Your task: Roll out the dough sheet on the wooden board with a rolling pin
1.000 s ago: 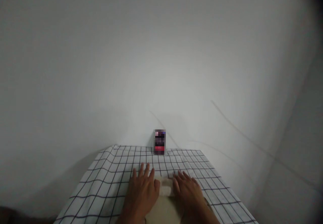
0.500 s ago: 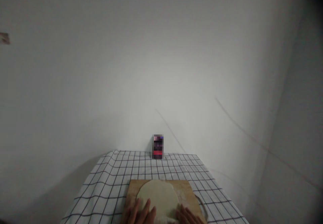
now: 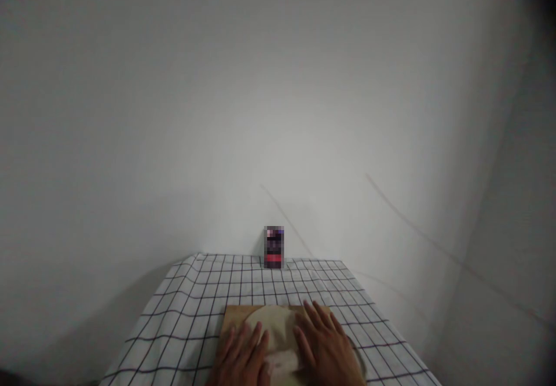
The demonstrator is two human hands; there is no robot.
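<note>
A flat, pale sheet of dough (image 3: 273,322) lies on a wooden board (image 3: 232,312). My left hand (image 3: 244,356) rests over the dough's left side, its fingers spread and pointing forward. Over the right side, my right hand (image 3: 326,344) is stretched out flat, fingertips near the board's far edge. Neither hand grips anything. Between them, the nearer part of the dough looks whiter and uneven; I cannot tell whether it is folded or floured. Both hands cover much of the sheet, and the board's near end is out of view.
The board sits on a table covered by a white checked cloth (image 3: 182,316). A small dark, pixelated upright object (image 3: 274,247) stands at the back against a pale wall (image 3: 278,113). A curved, loop-like thing (image 3: 359,356) shows partly at the board's right side.
My right hand has moved forward over the dough's right side, and more of it shows. The left hand has come slightly forward. The whole view has shifted a little.
</note>
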